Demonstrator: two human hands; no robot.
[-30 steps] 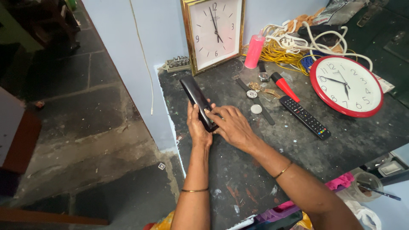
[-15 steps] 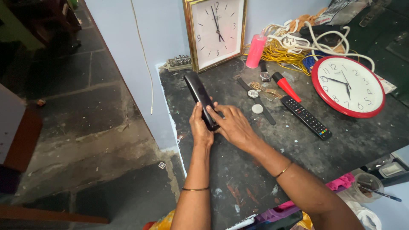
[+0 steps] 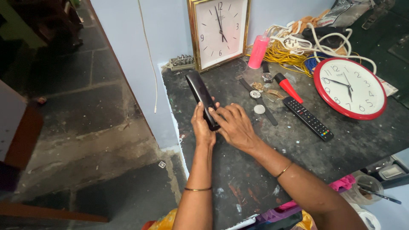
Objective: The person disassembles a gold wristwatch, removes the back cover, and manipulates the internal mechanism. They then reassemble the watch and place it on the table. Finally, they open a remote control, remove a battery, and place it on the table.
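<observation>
At frame centre, a black remote (image 3: 202, 98) is gripped by the left hand (image 3: 203, 127); its lower end is pressed by the right hand (image 3: 235, 127), no opening yet visible.

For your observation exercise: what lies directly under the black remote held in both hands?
Under the black remote shows the dark worktop, the left hand cupping its lower end and the right hand covering it. Its underside is hidden.

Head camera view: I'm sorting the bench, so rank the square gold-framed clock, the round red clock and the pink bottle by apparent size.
1. square gold-framed clock, though partly cropped
2. round red clock, close behind
3. pink bottle, clearly smallest
</observation>
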